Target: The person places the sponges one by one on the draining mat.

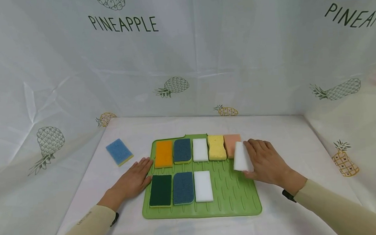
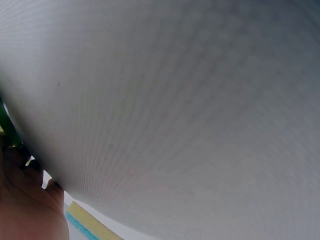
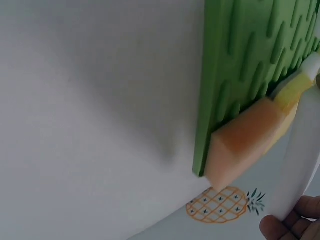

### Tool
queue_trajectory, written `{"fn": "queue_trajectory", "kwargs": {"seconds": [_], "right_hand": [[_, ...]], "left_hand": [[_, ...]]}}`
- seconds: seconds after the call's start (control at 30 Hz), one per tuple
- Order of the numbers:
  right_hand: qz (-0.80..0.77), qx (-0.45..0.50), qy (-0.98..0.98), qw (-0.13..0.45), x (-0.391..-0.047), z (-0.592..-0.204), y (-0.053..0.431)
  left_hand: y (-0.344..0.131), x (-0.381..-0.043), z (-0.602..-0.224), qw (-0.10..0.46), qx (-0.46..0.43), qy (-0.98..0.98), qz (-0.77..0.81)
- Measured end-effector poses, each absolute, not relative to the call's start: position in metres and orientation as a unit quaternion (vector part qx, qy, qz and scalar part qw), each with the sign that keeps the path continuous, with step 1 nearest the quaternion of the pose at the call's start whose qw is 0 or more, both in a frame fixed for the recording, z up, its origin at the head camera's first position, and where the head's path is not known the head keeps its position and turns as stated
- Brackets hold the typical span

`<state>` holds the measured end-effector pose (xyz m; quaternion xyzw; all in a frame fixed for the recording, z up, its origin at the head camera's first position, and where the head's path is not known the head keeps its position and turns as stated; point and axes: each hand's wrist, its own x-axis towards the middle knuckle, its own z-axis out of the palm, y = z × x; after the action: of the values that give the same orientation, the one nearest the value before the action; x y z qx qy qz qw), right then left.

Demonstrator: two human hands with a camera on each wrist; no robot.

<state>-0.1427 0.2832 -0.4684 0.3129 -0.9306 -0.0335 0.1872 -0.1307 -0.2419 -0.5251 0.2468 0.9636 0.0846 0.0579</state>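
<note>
My right hand grips a white sponge block at the right side of the green ridged mat. It is tilted and overlaps the peach sponge in the head view; in the right wrist view fingertips press its end. My left hand lies with fingers extended at the mat's left edge. Along the mat's back row sit an orange sponge, a blue-grey sponge, a white block and a yellow scalloped sponge.
In the mat's front row lie a dark green scouring sponge, a blue-grey sponge and a white block. Off the mat, a blue-and-yellow sponge lies at the back left. A pineapple-printed cloth hangs behind the table.
</note>
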Motion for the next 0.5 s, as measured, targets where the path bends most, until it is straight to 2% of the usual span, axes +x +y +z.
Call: {"fn": "queue_trajectory", "kwargs": {"seconds": [0.27,0.5], "right_hand": [[-0.03,0.349,-0.922,0.163,-0.126,-0.486,0.256],[-0.036,0.363,-0.923,0.119,-0.111,-0.496,0.238]], "left_hand": [[-0.241,-0.13,-0.524,0.055,0.246,0.964,0.087],[-0.24,-0.129,-0.522,0.059,0.244,0.964,0.087]]}}
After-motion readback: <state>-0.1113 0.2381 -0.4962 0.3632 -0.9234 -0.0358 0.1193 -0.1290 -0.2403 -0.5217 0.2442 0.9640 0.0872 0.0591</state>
